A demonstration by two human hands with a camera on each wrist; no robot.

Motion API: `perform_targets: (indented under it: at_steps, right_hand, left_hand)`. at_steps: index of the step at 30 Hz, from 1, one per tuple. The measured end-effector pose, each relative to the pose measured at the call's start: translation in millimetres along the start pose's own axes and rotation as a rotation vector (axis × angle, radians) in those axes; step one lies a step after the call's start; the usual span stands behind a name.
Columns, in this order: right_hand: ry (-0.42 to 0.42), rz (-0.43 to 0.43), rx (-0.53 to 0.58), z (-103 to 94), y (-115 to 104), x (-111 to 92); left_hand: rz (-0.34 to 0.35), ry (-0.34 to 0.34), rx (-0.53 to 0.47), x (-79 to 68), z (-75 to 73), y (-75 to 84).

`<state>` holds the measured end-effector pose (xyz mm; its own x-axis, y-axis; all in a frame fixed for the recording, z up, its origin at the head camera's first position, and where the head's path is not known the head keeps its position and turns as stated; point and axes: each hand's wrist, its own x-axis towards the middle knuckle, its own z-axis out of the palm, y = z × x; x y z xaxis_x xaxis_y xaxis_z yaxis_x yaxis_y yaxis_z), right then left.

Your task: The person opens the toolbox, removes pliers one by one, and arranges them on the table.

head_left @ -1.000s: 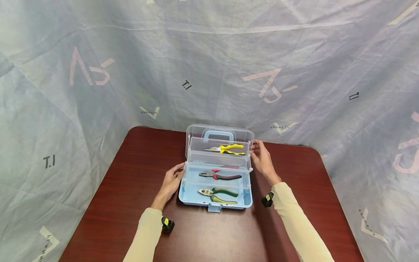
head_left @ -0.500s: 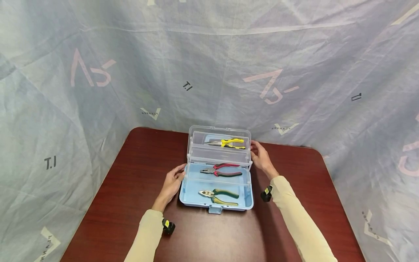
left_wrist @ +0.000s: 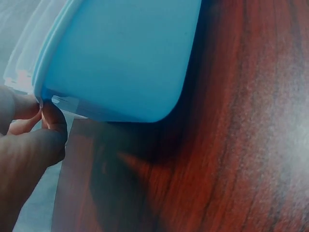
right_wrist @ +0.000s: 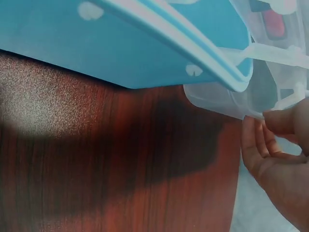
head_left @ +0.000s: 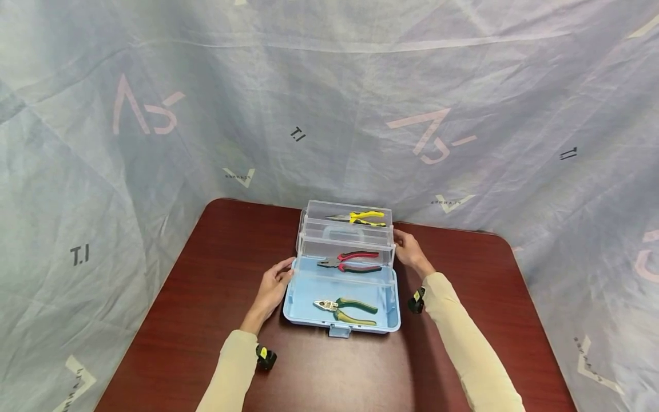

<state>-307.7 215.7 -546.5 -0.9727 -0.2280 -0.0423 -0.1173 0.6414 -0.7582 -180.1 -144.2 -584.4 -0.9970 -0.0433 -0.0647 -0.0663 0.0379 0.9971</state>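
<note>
toolbox (head_left: 301, 303) lies between left fingers (left_wrist: 54, 116) and right fingers (right_wrist: 248, 140).

The left hand (head_left: 269, 290) points toward one o'clock and the right hand (head_left: 411, 252) toward eleven, both pinching.

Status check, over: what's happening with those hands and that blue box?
Left hand pinches blue rectangular plastic toolbox at rim; right hand pinches clear plastic lid. Toolbox open, stepped transparent trays raised. No obstruction visible.
</note>
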Motion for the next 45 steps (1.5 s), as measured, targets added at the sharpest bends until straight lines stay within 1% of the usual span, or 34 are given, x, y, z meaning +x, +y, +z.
perform_targets:
  at_steps: [4,8,11,15,19,22,25,28,29,33,36,39,45]
  right_hand:
    - [-0.04,0.058,0.005,1.1,-1.2,0.0]
    - [-0.05,0.112,0.034,2.5,-3.1,2.1]
    - [-0.061,0.146,0.022,2.4,-4.2,2.8]
    - [-0.084,0.147,-0.009,0.0,-4.8,0.7]
    - [-0.074,0.141,-0.015,-3.6,-5.5,-2.7]
    - [-0.036,0.146,0.011,-7.5,-8.2,-5.1]
    - [0.007,0.129,0.069,-12.8,-12.3,-6.5]
    - [0.043,0.101,0.101,-19.4,-19.4,-7.9]
    - [0.054,0.094,0.101,-21.6,-22.5,-8.3]
    - [0.104,0.049,0.041,-30.9,-36.2,-8.7]
    - [0.133,0.021,0.025,-36.8,-48.0,-6.7]
    - [0.136,-0.025,0.029,-40.4,-60.0,-2.2]
    - [0.081,-0.115,-0.03,-36.3,-77.8,9.3]
  left_hand:
    - [-0.012,-0.02,-0.012,-1.0,-0.9,2.5]
    - [-0.013,-0.05,-0.009,-6.5,-2.6,19.6]
    - [0.001,-0.033,0.012,-5.8,-2.3,16.8]
    - [-0.002,-0.003,0.01,-0.7,-0.2,-0.3]
    - [-0.034,-0.025,-0.032,-2.4,-0.1,5.4]
    - [-0.034,-0.04,-0.04,-5.8,-0.9,15.5]
    - [-0.027,-0.049,-0.021,-10.1,-1.3,26.0]
    - [-0.031,-0.053,-0.008,-13.0,-1.6,31.6]
    - [-0.033,-0.053,-0.003,-13.6,-1.7,32.4]
    - [-0.039,-0.05,0.0,-13.9,-1.8,32.3]
    - [-0.036,-0.048,0.0,-13.2,-1.6,31.0]
    - [-0.021,-0.043,0.004,-12.7,-1.6,29.3]
    - [-0.007,-0.043,0.002,-13.3,-2.5,27.9]
